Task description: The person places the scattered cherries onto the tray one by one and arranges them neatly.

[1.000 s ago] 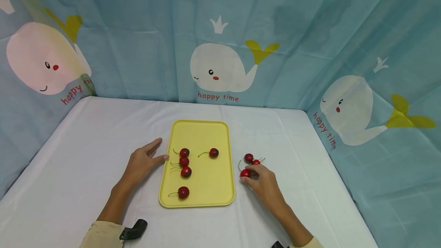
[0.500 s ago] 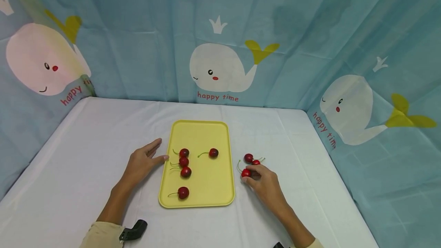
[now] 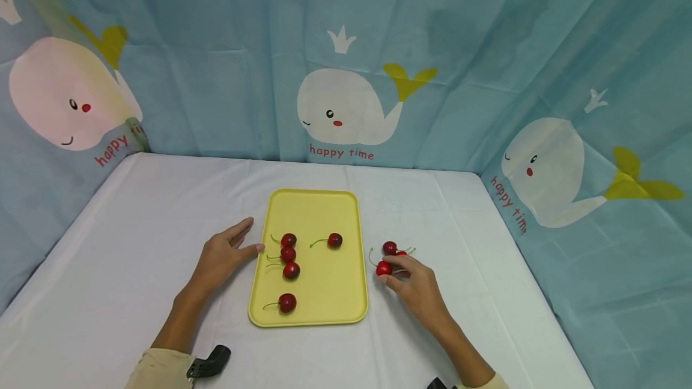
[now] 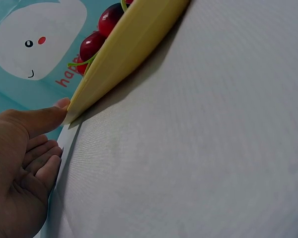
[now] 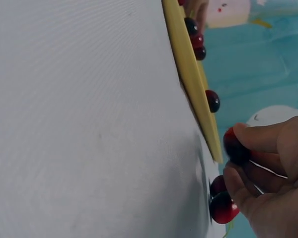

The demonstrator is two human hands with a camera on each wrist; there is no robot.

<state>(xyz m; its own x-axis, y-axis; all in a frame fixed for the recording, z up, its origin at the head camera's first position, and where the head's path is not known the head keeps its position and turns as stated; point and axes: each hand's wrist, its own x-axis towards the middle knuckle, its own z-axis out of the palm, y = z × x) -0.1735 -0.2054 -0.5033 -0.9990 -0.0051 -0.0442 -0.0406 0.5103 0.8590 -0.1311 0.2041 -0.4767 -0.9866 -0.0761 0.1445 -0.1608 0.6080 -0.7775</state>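
Note:
My right hand pinches a dark red cherry between thumb and fingers, just right of the yellow tray. The right wrist view shows this held cherry raised off the cloth. Two more cherries lie right behind the hand, one in plain sight and the other partly hidden by the fingers. At the tray's left rim, the thumb of my left hand touches the edge, its fingers loosely extended; the left wrist view shows the thumb against the rim.
Inside the tray, three cherries form a column along the left side, with one cherry nearer the front and another toward the right. A white cloth covers the table. Blue curtains with whale prints surround it.
The right hand's cherry has shifted slightly up and left, its stem swinging left. The left hand and the tray's cherries stay put.

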